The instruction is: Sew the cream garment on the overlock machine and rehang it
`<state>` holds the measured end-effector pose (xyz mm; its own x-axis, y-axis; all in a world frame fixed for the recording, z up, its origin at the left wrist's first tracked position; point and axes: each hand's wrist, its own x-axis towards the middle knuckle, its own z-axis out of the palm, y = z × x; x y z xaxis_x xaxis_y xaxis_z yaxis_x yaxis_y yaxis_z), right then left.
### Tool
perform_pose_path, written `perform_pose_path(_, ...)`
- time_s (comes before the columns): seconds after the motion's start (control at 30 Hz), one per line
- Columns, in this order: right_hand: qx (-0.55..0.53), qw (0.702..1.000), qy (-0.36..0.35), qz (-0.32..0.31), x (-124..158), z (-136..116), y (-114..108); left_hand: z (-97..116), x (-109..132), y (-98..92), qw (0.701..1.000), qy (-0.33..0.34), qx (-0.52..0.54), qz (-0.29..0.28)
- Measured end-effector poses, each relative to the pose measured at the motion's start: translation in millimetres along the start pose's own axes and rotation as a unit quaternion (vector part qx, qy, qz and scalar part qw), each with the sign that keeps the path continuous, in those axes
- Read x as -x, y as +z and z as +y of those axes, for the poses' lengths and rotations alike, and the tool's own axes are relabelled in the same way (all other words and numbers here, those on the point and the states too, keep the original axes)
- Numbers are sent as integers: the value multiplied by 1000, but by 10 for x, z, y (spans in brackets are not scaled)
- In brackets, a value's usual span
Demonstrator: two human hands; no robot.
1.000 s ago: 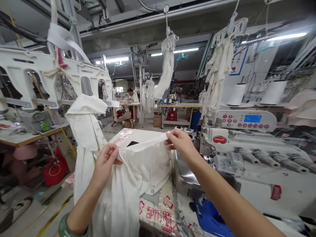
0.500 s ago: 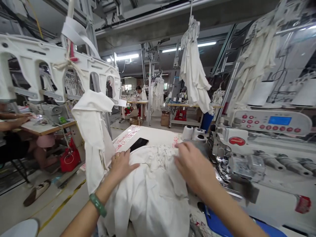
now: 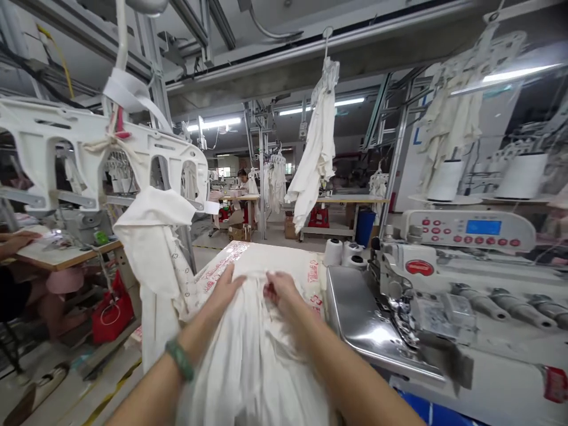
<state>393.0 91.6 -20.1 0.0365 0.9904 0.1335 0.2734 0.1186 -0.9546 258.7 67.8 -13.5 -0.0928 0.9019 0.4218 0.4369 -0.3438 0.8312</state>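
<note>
Lying on the printed table cover (image 3: 270,258), a soft, light white garment (image 3: 252,367), best taken by its loose folds; left hand (image 3: 224,293) flat, fingers spread on the cloth; right hand (image 3: 280,290) curled on it, grip unclear; overlock machine (image 3: 426,284) just right.

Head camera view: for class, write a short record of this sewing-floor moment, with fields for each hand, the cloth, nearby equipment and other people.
Left hand: spread on the white garment
Right hand: fingers curled on the same garment, blurred
Work surface: printed sheet under the garment
Nearby equipment: industrial sewing machine to the right, thread cones beyond the garment
Other people: co-worker's hand at a table, far left
</note>
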Motion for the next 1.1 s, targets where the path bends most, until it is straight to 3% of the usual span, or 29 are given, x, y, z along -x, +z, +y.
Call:
perform_pose_path(0.07, -83, 995, -48, 29, -203, -426, -126, 381, -395, -44, 998, 47, 11, 51)
perform_pose_path(0.13, -148, 981, -112, 60, -310, -866, -388, 804, -681, -120, 991, 109, 27, 78)
perform_pose_path(0.2, -181, 965, -175, 73, -257, -1167, -737, 1120, -730, -212, 981, 168, 50, 81)
perform_pose_path(0.27, -179, 958, -218, 58, -12, -1213, -1086, 1195, -518, -314, 964, 240, 89, 72)
perform_pose_path(0.3, -168, 958, -230, 44, 176, -1127, -1232, 1125, -335, -368, 955, 267, 111, 59)
perform_pose_path(0.37, -121, 966, -228, 23, 635, -763, -1433, 813, 107, -474, 958, 255, 132, -7)
perform_pose_path(0.47, 42, 980, -194, -35, 1323, 35, -1504, 205, 722, -586, 958, 158, 48, -234)
perform_pose_path(0.53, 109, 976, -173, -72, 1656, 516, -1459, -59, 987, -600, 942, 99, -21, -319)
perform_pose_path(0.6, 143, 975, -159, -67, 1846, 826, -1405, -129, 1127, -549, 942, 78, -48, -323)
perform_pose_path(0.7, 145, 978, -147, -42, 1921, 943, -1371, 43, 1209, -342, 939, 133, -69, -310)
perform_pose_path(0.83, 133, 978, -156, -26, 1885, 800, -1396, 358, 1267, 87, 870, 283, -143, -377)
perform_pose_path(0.93, 130, 977, -171, -8, 1874, 769, -1431, 445, 1185, 304, 823, 378, -142, -400)
perform_pose_path(0.97, 129, 976, -173, 13, 1873, 787, -1447, 443, 1106, 319, 830, 383, -122, -387)
perform_pose_path(1.0, 126, 976, -173, 42, 1873, 814, -1467, 428, 1001, 302, 856, 366, -95, -352)
perform_pose_path(1.1, 107, 973, -157, 128, 1874, 910, -1515, 320, 606, 131, 964, 206, -35, -162)
